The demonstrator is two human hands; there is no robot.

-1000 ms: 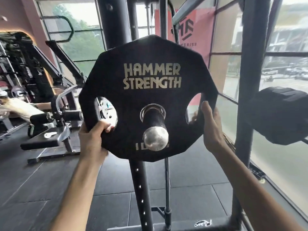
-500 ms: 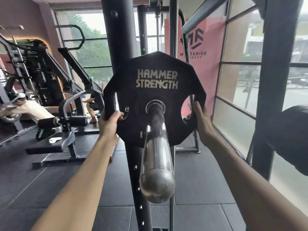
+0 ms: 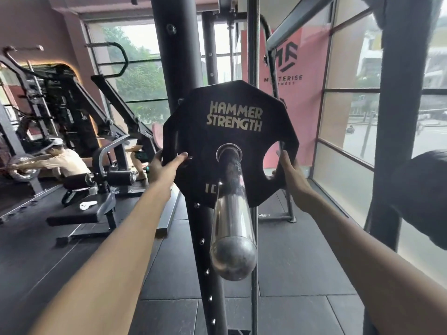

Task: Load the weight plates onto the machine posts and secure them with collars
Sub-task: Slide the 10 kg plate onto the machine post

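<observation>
While the left hand [image 3: 167, 168] curls fingers and thumb round the left rim and the right hand [image 3: 294, 176] grips the edge beside the right cut-out, the black many-sided rubber weight plate [image 3: 232, 112] sits far back on the chromed steel post [image 3: 232, 213], whose long bare length juts toward the camera before a black drilled upright [image 3: 205, 257]

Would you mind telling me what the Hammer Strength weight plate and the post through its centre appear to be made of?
Weight plate: matte black, probably a rubber or urethane coating over metal; it throws almost no glare, and the lettering is pale gold. Post: polished metal, likely chromed steel; its rounded end mirrors the room, with dull scuffs along the shaft.
</observation>
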